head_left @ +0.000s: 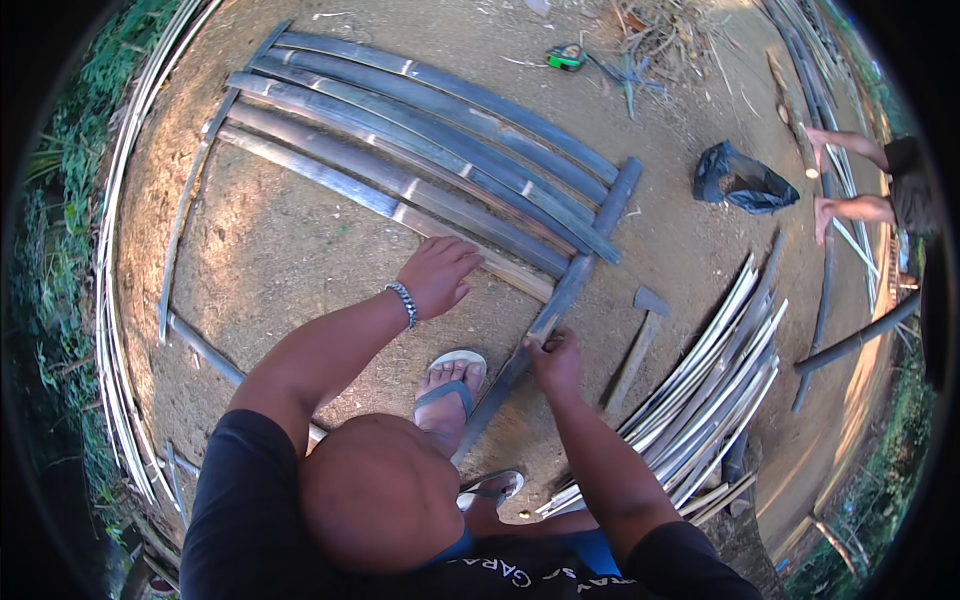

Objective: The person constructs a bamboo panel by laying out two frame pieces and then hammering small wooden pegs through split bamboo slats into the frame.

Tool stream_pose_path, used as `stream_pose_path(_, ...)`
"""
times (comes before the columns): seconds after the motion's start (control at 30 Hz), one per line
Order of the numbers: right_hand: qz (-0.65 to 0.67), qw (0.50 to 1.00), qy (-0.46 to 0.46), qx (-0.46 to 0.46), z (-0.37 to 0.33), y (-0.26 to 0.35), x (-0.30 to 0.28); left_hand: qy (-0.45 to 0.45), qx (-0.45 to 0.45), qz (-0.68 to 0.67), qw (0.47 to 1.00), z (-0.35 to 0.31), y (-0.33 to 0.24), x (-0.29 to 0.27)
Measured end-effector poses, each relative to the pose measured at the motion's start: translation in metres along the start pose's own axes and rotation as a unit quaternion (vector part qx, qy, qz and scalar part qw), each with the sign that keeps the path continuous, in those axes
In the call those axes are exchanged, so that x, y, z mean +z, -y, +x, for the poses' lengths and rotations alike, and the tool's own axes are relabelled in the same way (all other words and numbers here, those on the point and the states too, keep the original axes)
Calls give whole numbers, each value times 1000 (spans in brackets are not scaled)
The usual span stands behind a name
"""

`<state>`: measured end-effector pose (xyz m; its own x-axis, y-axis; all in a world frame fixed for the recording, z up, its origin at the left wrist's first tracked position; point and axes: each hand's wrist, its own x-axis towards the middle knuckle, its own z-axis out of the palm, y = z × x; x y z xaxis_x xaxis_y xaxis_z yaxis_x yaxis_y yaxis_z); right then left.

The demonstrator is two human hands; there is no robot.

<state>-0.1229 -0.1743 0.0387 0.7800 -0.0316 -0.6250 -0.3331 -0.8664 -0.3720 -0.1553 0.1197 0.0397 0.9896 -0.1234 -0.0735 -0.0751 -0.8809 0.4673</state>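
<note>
Split bamboo slats [410,185] lie side by side on the ground, their ends resting on a thicker bamboo crosspiece [572,285] at the right and a thin one [208,130] at the left. My left hand [440,278] is over the nearest slat [518,275], its fingers loosely stretched and lying across that slat's edge. Lower down the right crosspiece, my right hand [556,360] has its fingertips pinched together against the bamboo. Whatever sits between those fingers is too small to make out. A hatchet [637,345] with a wooden handle lies on the dirt to the right of this hand.
Bundled bamboo strips [690,390] lie at the lower right. A black plastic bag [740,182] sits open near another person's bare legs [850,208]. Farther off is a green tape measure [566,57]. Long poles [118,250] edge the left side. My sandaled foot [445,400] is beside the crosspiece.
</note>
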Motion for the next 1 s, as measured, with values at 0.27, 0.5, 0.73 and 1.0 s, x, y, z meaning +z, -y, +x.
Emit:
stream_pose_path(0.27, -47, 996, -71, 10, -1, 10, 21, 139, 17, 82, 987, 51, 10, 5)
stream_pose_path(0.5, 8, 996, -90, -14, -4, 7, 24, 106, 38, 59, 992, 60, 12, 18)
stream_pose_path(0.73, 25, 997, -67, -5, -1, 7, 21, 75, 62, 26, 995, 67, 0, 26)
stream_pose_path(1.0, -4, 999, -37, -30, -2, 5, 13, 100, 35, 14, 994, 67, 3, 27)
